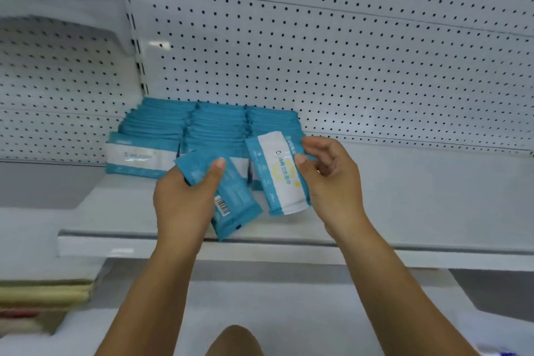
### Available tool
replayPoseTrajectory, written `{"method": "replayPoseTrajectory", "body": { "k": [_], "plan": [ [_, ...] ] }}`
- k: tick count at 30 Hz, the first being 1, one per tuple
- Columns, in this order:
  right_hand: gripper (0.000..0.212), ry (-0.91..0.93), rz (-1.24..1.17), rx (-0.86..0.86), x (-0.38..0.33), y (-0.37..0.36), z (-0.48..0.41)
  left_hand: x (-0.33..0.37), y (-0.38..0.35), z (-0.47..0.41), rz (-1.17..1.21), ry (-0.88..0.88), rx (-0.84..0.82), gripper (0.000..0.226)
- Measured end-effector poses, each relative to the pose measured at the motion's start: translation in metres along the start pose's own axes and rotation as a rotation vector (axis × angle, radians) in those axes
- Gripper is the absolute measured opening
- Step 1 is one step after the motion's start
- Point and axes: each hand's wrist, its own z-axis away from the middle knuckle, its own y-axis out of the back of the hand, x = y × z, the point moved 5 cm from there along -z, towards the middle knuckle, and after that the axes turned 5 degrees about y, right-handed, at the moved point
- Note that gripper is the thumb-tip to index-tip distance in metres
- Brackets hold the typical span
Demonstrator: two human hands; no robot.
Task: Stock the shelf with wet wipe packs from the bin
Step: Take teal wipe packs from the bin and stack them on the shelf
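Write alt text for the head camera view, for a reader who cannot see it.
Two bare hands each hold a blue wet wipe pack over a white shelf: the left hand grips the barcode-side pack, the right hand pinches the white-label pack. Behind them, three rows of stocked packs sit against the pegboard back panel.

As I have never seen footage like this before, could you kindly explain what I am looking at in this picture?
There is no machine here: a person wears one camera on the head, looking forward and down, so you see their own two arms reaching out. The left hand holds a blue wet wipe pack with its barcode side up. The right hand pinches a second pack that shows its white label. Both are held over a white shelf, where three rows of the same packs sit at the back, by the pegboard wall. The bin is out of view.
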Motion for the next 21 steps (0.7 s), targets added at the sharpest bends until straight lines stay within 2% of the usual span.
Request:
{"method": "replayPoseTrajectory", "body": {
  "k": [3,6,9,11,13,16,21],
  "plan": [
    [0.023,0.059,0.127,-0.104,0.004,-0.032,-0.008,-0.011,0.040,-0.023,-0.069,-0.028,0.217,0.015],
    [0.024,0.094,0.231,-0.211,0.012,-0.058,-0.007,-0.023,0.065,-0.036,0.008,-0.012,0.231,0.013],
    [0.022,0.149,0.314,-0.279,0.015,-0.073,-0.007,-0.030,0.075,-0.043,0.161,0.046,0.105,0.042],
    [0.024,0.159,0.349,-0.330,0.017,-0.079,-0.008,-0.029,0.078,-0.046,0.116,0.050,-0.004,0.062],
    [0.028,0.162,0.384,-0.384,0.019,-0.084,-0.009,-0.028,0.079,-0.048,-0.083,0.041,-0.129,0.062],
    [0.038,0.153,0.423,-0.441,0.020,-0.086,-0.011,-0.030,0.080,-0.051,-0.133,0.100,-0.291,0.063],
    [0.038,0.151,0.461,-0.463,0.021,-0.084,-0.015,-0.017,0.084,-0.059,-0.471,-0.087,-0.280,0.064]
  ]
}}
